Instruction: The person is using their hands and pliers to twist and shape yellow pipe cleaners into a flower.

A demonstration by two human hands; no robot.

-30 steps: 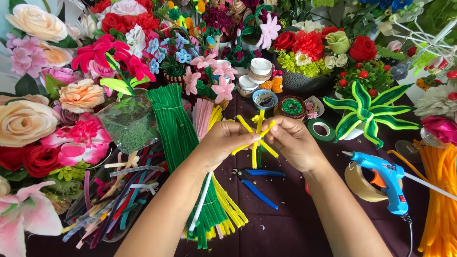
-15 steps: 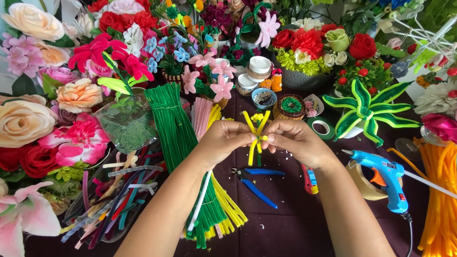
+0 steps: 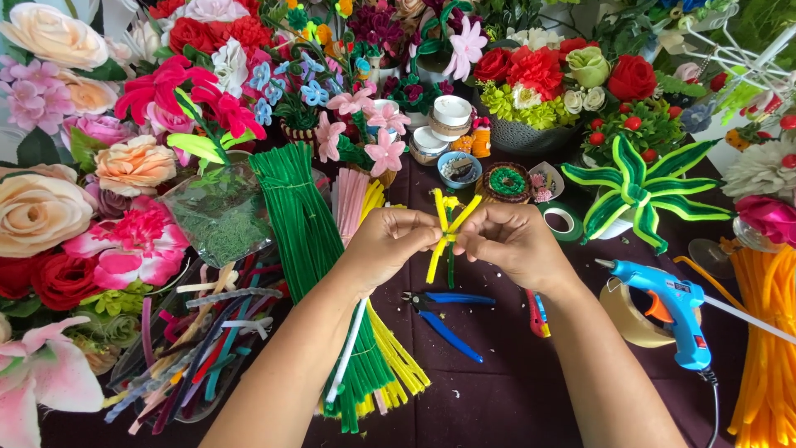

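My left hand and my right hand meet at the middle of the table, both pinching a small bundle of yellow pipe cleaners. The yellow pieces are gathered at one point between my fingertips, and their ends fan upward and hang downward. A short green stem drops from the same point. Blue-handled pliers lie on the dark cloth just under my hands.
A thick bunch of green pipe cleaners lies left of my hands, over yellow ones. A blue glue gun rests at right beside orange pipe cleaners. Artificial flowers crowd the left and back edges. A green spiky plant stands at right.
The yellow pipe cleaners, spread out like a star a second ago, are now drawn together into a tighter upright bundle. My hands have closed in around their middle.
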